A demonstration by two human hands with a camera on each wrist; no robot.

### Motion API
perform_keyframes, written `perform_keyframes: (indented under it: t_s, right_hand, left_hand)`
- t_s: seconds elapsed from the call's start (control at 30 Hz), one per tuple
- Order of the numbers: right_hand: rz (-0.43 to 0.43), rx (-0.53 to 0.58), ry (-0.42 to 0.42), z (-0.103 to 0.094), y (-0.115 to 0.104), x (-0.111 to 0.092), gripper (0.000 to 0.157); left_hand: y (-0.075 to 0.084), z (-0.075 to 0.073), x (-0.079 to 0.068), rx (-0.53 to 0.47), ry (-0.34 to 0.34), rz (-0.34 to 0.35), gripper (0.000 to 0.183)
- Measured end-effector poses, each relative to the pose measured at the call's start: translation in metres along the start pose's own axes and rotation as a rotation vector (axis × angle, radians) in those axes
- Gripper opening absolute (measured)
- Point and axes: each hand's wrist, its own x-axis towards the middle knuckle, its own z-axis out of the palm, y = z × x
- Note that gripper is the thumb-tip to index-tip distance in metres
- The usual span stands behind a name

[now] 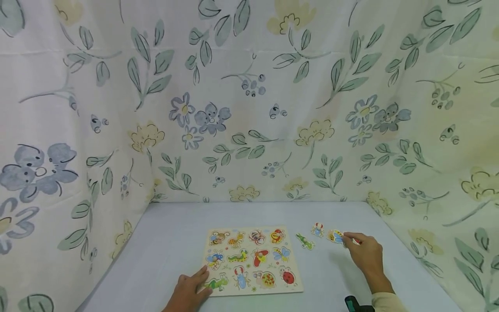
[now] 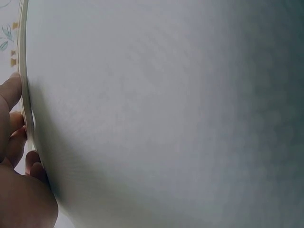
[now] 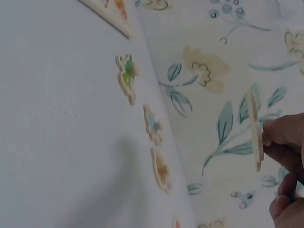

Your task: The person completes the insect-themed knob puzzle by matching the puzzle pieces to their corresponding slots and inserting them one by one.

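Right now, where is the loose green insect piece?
In the head view, the loose green piece lies on the table, between the puzzle board on its left and the blue beetle piece on its right.

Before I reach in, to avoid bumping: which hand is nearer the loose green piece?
The right hand: it pinches another piece to the right of the loose green piece. The left hand is farther, at the near-left corner of the board.
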Motion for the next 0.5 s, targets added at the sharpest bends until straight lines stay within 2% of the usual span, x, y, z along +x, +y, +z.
perform_keyframes:
  t_s: [0.2,0.5]
  right_hand:
    - [-0.029,0.073,0.005,0.015,-0.027,-0.004,0.013]
    - [-0.059,0.154,-0.014,0.037,-0.061,-0.009,0.01]
  left_hand:
    - [-0.002,0.002,0.002,-0.004,-0.01,-0.02,0.059]
    - [-0.001,0.0,0.0,-0.004,0.004,0.011,0.06]
